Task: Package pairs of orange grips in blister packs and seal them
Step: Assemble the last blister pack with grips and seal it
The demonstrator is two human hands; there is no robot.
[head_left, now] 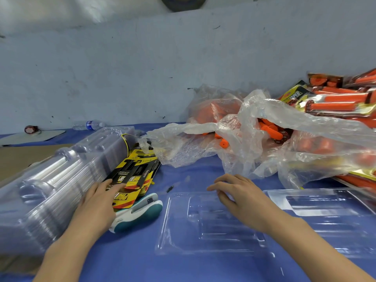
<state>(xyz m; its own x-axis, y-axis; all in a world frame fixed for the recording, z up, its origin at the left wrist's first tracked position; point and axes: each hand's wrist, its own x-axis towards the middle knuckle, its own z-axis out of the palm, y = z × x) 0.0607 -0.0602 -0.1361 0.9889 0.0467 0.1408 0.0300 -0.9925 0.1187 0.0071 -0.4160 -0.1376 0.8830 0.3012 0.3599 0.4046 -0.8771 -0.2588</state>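
A clear empty blister pack (209,226) lies open on the blue table in front of me. My right hand (236,192) hovers over its far edge with fingers loosely bent, holding nothing. My left hand (99,202) rests flat on a stack of yellow-and-black printed cards (132,176). Loose orange grips (270,127) lie inside crumpled clear plastic bags (234,143) at the back right. A second clear blister half (325,204) sits to the right.
A tall stack of clear blister trays (50,186) lies on its side at the left. A white-and-teal stapler (140,212) sits beside the cards. Finished packs (341,102) pile up at the far right. A water bottle (89,125) lies by the wall.
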